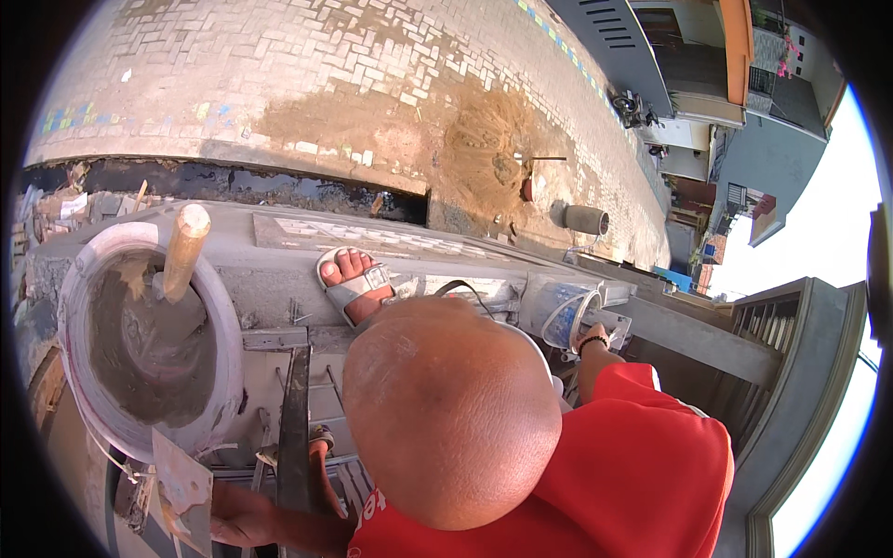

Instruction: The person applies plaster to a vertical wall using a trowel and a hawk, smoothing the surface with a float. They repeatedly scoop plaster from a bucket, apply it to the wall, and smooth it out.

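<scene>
My left hand (pixel 240 517) is at the lower left, closed round the edge of a thin, mortar-stained flat board (pixel 182 484). Just beyond the board is a round whitish tub (pixel 229 344) with wet grey mortar (pixel 139 363) inside. A trowel with a thick wooden handle (pixel 187 244) stands in it, its blade partly sunk. On the right, my right hand (pixel 593 333), with a beaded bracelet, reaches to a blue-and-white bucket (pixel 558 312). Its fingers look closed beside a small grey plate (pixel 619 325); what they grip is unclear. My bent knee (pixel 446 409) hides the middle.
My sandalled foot (pixel 358 284) rests on a cement ledge (pixel 270 288); another sandalled foot (pixel 321 437) is lower, among ladder-like rails. Beyond lie a dark water channel (pixel 270 181), a paved street (pixel 279 56), a sand pile (pixel 488 139) and a grey drum (pixel 586 219).
</scene>
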Action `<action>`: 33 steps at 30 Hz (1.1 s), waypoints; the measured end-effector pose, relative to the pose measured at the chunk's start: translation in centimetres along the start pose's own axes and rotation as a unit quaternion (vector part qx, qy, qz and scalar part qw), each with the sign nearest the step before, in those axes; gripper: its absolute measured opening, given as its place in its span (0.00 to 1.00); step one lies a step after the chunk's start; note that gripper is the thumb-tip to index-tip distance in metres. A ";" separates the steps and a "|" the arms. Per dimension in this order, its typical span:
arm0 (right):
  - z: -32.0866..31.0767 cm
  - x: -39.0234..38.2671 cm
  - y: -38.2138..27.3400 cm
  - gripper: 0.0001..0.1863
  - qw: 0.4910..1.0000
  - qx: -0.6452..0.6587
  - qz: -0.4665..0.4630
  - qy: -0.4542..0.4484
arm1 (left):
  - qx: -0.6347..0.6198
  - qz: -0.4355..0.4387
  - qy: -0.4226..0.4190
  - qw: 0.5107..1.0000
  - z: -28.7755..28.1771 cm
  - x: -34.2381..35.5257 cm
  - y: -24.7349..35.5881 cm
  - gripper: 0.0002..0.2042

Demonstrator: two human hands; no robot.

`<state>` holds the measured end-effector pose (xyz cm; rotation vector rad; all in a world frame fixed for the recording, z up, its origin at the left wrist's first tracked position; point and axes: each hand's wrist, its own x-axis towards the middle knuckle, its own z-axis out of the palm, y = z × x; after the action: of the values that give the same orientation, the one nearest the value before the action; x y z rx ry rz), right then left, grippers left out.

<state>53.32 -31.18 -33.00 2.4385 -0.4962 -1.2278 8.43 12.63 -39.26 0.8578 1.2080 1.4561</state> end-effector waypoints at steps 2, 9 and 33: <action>1.0 -0.2 0.8 0.17 1.000 0.018 0.009 -0.003 | 0.007 -0.016 -0.010 1.000 0.3 0.4 -0.5 0.26; 0.7 0.8 -4.0 0.16 0.997 -0.017 -0.077 -0.010 | -0.005 -0.006 0.023 1.000 -2.3 -0.1 -0.1 0.28; -4.8 -30.2 -46.8 0.10 0.481 -0.078 -0.862 0.138 | -0.116 0.006 0.099 0.988 5.3 -0.7 4.0 0.20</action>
<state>47.15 24.38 -31.44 2.2107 2.5939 -0.9408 12.57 13.35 -34.00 0.5734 1.1490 1.6858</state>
